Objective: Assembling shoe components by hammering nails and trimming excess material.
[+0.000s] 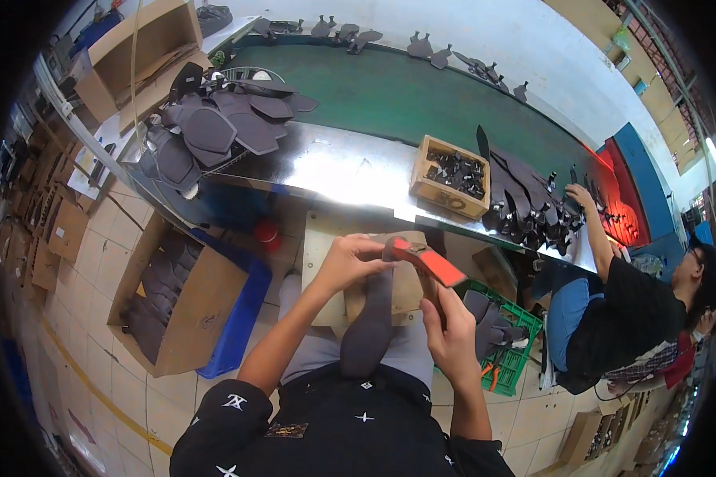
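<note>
In my right hand (452, 324) is a hammer (433, 262) with a red head, gripped by its wooden handle. My left hand (348, 261) pinches the upper end of a dark grey padded piece (366, 338), long and narrow with a wide rounded lower end. This piece hangs down toward my lap. Close over its upper end is the hammer head, which hides part of it; I cannot tell whether they touch. Behind my hands stands a pale work block (318, 262). Whatever sits between my left fingertips is too small to make out.
A wooden box (453, 203) of small black and metal parts stands on the bench's metal edge (334, 163). Grey pieces are piled left (207, 127) and right (517, 183). A green conveyor belt (350, 87) runs behind. At right, a co-worker's hand (582, 197) reaches into the pile. A cardboard box (203, 326) stands left.
</note>
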`<state>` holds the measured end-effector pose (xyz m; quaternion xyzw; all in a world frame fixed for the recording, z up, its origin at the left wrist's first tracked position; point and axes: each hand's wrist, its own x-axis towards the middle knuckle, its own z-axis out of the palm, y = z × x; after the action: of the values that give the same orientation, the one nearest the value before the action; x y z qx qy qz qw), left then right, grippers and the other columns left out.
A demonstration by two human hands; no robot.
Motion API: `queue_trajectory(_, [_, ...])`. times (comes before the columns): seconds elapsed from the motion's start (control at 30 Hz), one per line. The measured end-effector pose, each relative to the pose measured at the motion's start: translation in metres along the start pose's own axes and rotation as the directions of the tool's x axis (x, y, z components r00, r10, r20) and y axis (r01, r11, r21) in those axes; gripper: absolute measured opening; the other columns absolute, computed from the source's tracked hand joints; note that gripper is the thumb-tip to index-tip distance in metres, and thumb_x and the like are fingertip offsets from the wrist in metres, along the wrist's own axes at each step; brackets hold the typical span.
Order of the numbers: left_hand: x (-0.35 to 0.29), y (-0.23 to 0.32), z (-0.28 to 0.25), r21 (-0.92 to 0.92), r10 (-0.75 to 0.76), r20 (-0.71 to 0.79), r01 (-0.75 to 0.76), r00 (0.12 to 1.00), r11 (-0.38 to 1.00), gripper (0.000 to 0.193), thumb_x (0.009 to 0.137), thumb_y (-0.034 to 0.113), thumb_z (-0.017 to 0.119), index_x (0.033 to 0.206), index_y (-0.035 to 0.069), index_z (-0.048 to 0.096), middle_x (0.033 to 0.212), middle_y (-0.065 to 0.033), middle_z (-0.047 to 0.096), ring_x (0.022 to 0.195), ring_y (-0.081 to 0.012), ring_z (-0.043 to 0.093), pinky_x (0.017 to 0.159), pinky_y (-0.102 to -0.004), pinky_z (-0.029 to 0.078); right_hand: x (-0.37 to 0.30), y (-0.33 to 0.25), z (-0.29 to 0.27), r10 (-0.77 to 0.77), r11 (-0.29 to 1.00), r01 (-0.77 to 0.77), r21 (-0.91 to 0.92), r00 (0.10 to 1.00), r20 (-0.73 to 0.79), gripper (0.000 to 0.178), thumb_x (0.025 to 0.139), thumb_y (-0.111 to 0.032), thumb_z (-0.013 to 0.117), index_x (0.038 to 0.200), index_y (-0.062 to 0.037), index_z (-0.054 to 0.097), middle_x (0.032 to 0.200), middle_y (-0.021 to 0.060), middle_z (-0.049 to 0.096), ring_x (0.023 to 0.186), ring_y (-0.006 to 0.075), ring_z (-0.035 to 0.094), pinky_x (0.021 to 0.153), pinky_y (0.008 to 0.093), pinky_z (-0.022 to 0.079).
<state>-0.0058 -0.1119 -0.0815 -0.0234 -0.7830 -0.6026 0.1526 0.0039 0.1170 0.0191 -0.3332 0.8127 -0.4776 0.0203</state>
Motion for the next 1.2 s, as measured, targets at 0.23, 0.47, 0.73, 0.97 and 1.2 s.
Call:
queue_trajectory(0.23, [0.001, -0.001, 0.001, -0.092, -0.007, -0.022, 0.005, 1.000, 0.996, 0.024, 0.073, 0.012, 0.083, 0.094, 0.002, 0.077, 0.086, -0.0081, 0.072, 0.077, -0.0145, 0.061, 0.070, -0.0286, 0.049, 0.005, -0.001, 0.012, -0.087, 0.992, 0.086, -0.095, 0.996, -0.013, 0.031, 0.095, 0.000, 0.057, 0.126, 0.0054, 0.053, 0.099, 0.0242, 0.062, 0.085, 0.0407, 0.062, 0.075, 0.0415, 0.051])
queue_trajectory(0.47, [-0.013, 0.003, -0.002, 0.346, 0.085, 0.061, -0.101, 0.994, 0.933, 0.087, 0.077, 0.040, 0.079, 0.148, 0.005, 0.041, 0.123, -0.0050, 0.069, 0.123, -0.0257, 0.058, 0.116, -0.0490, 0.025, -0.023, -0.063, -0.010, 0.067, 0.955, 0.038, 0.293, 0.939, -0.338, 0.031, 0.099, -0.008, 0.054, 0.125, 0.0083, 0.056, 0.086, 0.0055, 0.061, 0.079, 0.0147, 0.061, 0.066, 0.0285, 0.050])
queue_trajectory(0.73, [-0.014, 0.002, -0.003, 0.488, -0.030, -0.006, 0.029, 1.000, 0.872, 0.103, 0.074, 0.050, 0.077, 0.156, 0.013, 0.027, 0.132, 0.0002, 0.065, 0.144, -0.0240, 0.036, 0.114, -0.0641, -0.008, -0.009, -0.033, -0.015, -0.190, 0.968, 0.160, -0.195, 0.970, -0.148, 0.036, 0.097, -0.003, 0.057, 0.131, 0.0085, 0.052, 0.113, 0.0233, 0.067, 0.098, 0.0321, 0.069, 0.085, 0.0391, 0.054])
queue_trajectory(0.97, [-0.018, 0.001, -0.002, 0.624, 0.103, 0.033, -0.101, 0.994, 0.775, 0.040, 0.083, 0.038, 0.072, 0.121, 0.024, 0.069, 0.127, 0.0050, 0.067, 0.145, -0.0240, 0.035, 0.113, -0.0696, -0.006, -0.018, -0.006, 0.004, 0.025, 0.992, -0.047, -0.118, 0.984, -0.175, 0.021, 0.095, -0.003, 0.061, 0.114, 0.0058, 0.061, 0.088, 0.0148, 0.066, 0.074, 0.0170, 0.064, 0.065, 0.0320, 0.051])
queue_trajectory(1.2, [-0.071, 0.075, 0.007, -0.038, 0.068, 0.139, -0.064, 0.988, 0.997, 0.020, 0.090, 0.022, 0.069, 0.091, 0.003, 0.070, 0.084, -0.0137, 0.069, 0.062, -0.0270, 0.061, 0.058, -0.0339, 0.048, 0.010, 0.027, -0.007, -0.161, 0.956, 0.141, -0.255, 0.985, -0.058, 0.047, 0.089, 0.001, 0.065, 0.135, -0.0006, 0.056, 0.094, 0.0142, 0.067, 0.071, 0.0265, 0.065, 0.064, 0.0345, 0.052])
